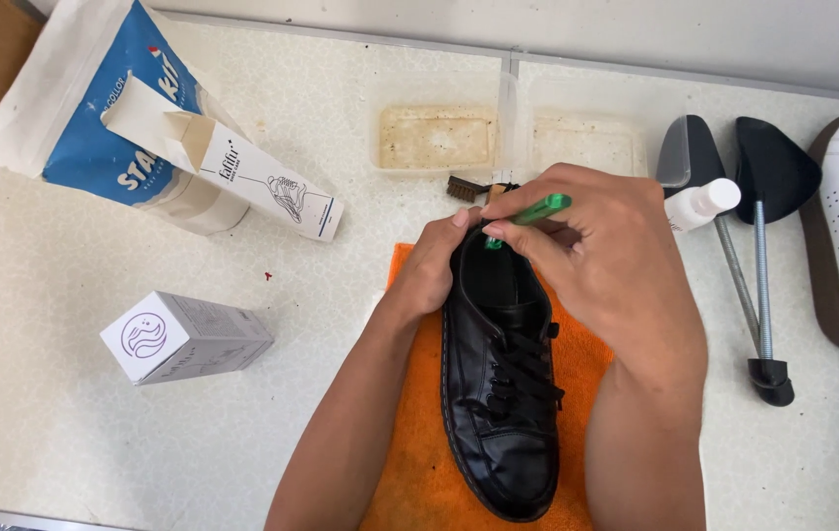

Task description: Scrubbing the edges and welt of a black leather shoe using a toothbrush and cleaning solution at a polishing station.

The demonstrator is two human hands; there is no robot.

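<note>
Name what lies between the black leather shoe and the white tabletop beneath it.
An orange cloth lies spread under the black leather shoe, covering the white tabletop there, in the head view.

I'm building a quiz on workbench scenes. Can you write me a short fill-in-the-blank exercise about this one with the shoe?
1. The black shoe lies on a cloth coloured ____.
2. The right hand holds a thin tool with a ____ handle over the shoe's heel end.
3. The left hand grips the shoe at its ____ end.
4. On the right edge of the table lies a shoe coloured ____.

Missing words: orange; green; heel; white
</note>
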